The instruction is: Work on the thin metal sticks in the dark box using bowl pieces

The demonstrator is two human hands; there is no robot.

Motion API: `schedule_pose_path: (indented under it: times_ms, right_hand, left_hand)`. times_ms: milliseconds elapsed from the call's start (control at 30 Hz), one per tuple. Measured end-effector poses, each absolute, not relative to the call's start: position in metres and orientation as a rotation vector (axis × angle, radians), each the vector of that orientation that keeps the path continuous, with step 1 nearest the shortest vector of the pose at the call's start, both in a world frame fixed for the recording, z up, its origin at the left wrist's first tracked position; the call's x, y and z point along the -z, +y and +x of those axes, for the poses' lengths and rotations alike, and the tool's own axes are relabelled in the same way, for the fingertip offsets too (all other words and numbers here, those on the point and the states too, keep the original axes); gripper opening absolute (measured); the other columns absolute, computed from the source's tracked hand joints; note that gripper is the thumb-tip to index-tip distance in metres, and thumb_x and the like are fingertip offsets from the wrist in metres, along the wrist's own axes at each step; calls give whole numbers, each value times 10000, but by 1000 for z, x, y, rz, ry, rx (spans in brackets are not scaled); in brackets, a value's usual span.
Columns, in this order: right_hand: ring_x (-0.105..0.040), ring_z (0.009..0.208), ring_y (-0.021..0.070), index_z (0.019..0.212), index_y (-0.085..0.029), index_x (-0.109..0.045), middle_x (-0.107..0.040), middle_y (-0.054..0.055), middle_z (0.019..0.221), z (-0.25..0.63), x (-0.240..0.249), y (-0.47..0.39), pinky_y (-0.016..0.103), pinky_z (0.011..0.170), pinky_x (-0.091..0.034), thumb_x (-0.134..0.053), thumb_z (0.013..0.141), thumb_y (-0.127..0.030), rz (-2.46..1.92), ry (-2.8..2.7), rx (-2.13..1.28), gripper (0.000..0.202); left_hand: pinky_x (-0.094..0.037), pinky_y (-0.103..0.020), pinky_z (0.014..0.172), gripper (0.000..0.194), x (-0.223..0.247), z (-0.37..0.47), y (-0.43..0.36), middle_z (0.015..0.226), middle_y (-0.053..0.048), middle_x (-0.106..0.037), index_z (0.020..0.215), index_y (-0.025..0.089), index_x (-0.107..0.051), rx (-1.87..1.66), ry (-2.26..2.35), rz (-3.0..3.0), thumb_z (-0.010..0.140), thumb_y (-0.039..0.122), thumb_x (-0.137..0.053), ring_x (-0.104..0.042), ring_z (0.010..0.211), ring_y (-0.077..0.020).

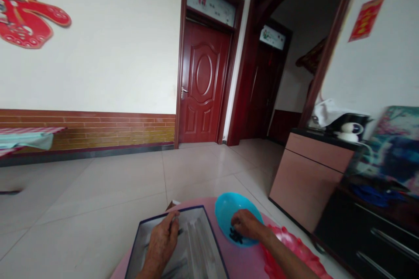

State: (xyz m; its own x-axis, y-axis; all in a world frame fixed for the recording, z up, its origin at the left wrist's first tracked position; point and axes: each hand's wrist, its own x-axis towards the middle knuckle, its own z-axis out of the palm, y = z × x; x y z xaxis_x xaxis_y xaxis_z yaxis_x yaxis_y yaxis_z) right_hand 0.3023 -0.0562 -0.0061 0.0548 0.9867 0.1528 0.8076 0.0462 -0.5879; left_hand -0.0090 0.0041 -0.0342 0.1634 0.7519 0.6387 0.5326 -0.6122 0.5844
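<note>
My left hand (163, 237) is over a shallow, dark-edged box (213, 231), its fingers closed in a pinch. Something thin and dark shows at the fingertips, too small to name. Long pale grey strips (199, 244) lie lengthwise inside the box, with some dark thin pieces near the hand. My right hand (246, 223) reaches into a light blue bowl (225, 202), fingers bent together and pointing down. Small black pieces (235, 236) lie in the bowl just below those fingers; whatever they grip is hidden.
Box and bowl stand on a pink round table (222, 248). A red scalloped tray (291, 244) lies at the right, under my forearm. Beyond are a pinkish cabinet (307, 178), a black drawer unit (366, 231), a tiled floor (131, 187) and a red door (204, 78).
</note>
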Motion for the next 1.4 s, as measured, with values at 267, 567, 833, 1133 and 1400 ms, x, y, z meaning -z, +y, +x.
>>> schedule_pose_path:
  times_ms: [267, 567, 833, 1133, 1400]
  right_hand:
    - [-562, 607, 183, 440, -211, -570, -588, -2, 516, 289, 22, -52, 298, 641, -409, -586, 433, -86, -1995, -1550, -234, 126]
    - [-568, 605, 217, 411, -224, -562, -592, 28, 509, 287, 20, -42, 316, 617, -386, -556, 451, -95, -1987, -1476, -225, 135]
    - [-547, 541, 147, 569, -199, -624, -619, -15, 534, 204, -23, 0, 251, 524, -388, -566, 612, -286, -1672, -1245, -614, 114]
    - [-638, 748, 177, 857, -169, -674, -698, 38, 795, 114, 2, 1, 273, 668, -501, -695, 642, -409, -973, -895, -1195, 323]
    - [-645, 837, 215, 910, -212, -697, -710, 57, 920, 120, 24, 4, 322, 729, -524, -686, 669, -439, -975, -911, -1252, 332]
  left_hand:
    - [-524, -204, 589, 270, 34, -8, 2, 732, -4, -727, 982, 215, -630, -1447, 1238, 2204, 881, 299, -395, -679, 597, -143]
    - [-538, -201, 632, 286, 39, -7, 3, 799, -23, -728, 1041, 202, -610, -1486, 1122, 2237, 902, 300, -381, -678, 637, -129]
    - [-539, -210, 607, 291, 33, -5, 0, 724, -27, -716, 1023, 186, -624, -1517, 1149, 2247, 905, 305, -385, -665, 588, -132]
    - [-542, -234, 793, 332, 30, -14, 7, 1023, -81, -713, 1084, 191, -627, -1564, 1106, 2235, 917, 278, -354, -683, 899, -154]
    - [-560, -253, 705, 326, 29, -7, 4, 983, -81, -721, 1139, 198, -586, -1448, 1194, 2119, 914, 297, -373, -697, 819, -171]
